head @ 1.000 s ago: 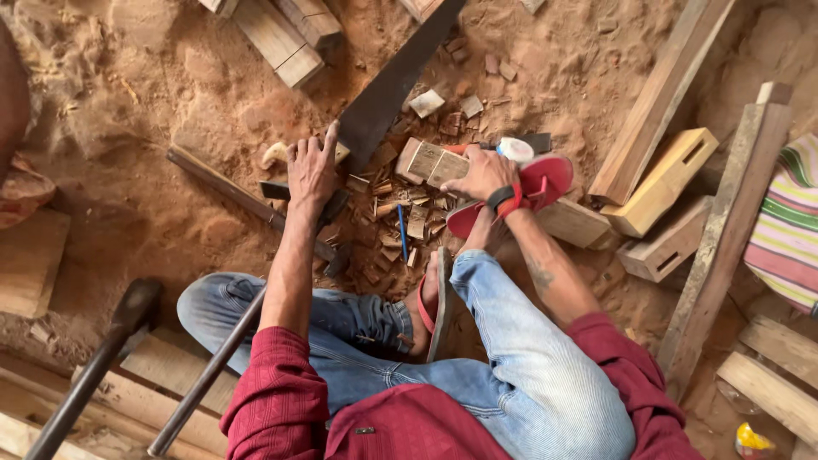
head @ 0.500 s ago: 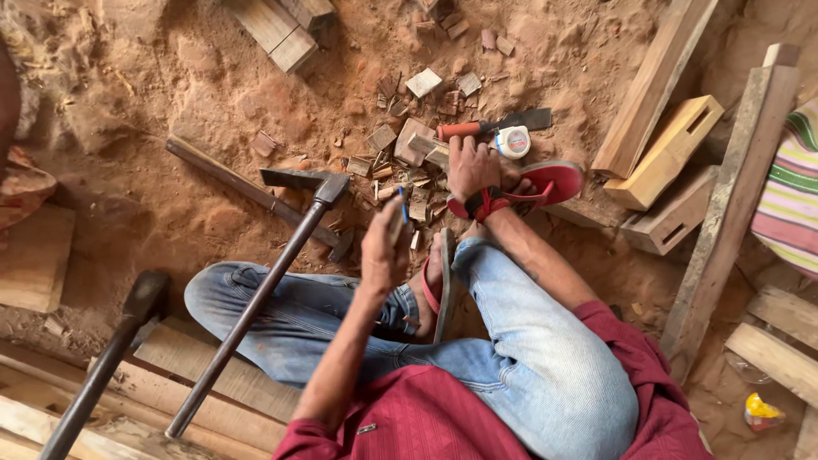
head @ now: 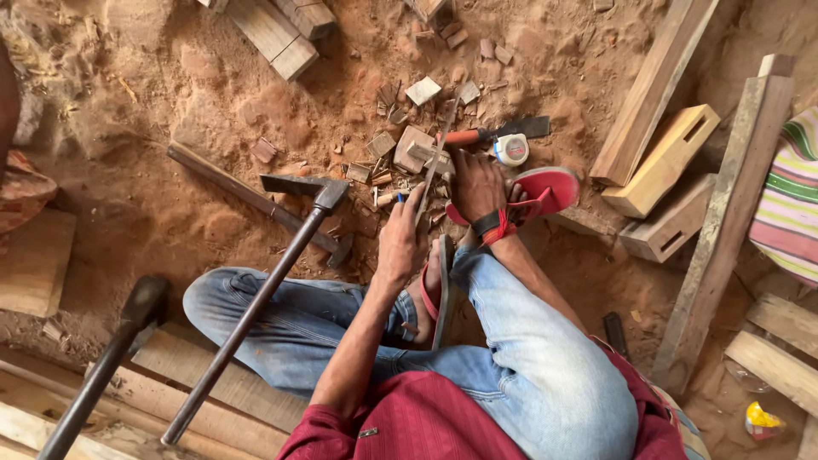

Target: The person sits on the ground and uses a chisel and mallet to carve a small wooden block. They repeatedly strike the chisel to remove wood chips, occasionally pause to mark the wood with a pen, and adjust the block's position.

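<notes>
My left hand [head: 400,243] is closed on a blue pencil [head: 399,198], and its fingertips touch the near end of a thin straight strip [head: 436,158]. The strip lies across a small wooden block [head: 415,146] on the red dirt. My right hand [head: 475,183], with a dark and red wristband, presses down on that block just right of the strip. Both hands reach out over my folded, jeans-clad legs.
A long-handled hammer [head: 317,194] leans across my left knee, and a second dark handle [head: 128,328] lies further left. A red sandal [head: 550,189], a tape measure [head: 512,149], a red-handled chisel [head: 490,134], wood scraps and stacked timber [head: 665,158] surround the spot.
My left hand drew back from the tools on the ground, picked up the blue pencil and moved to the strip. My right hand shifted the block slightly and settled on it.
</notes>
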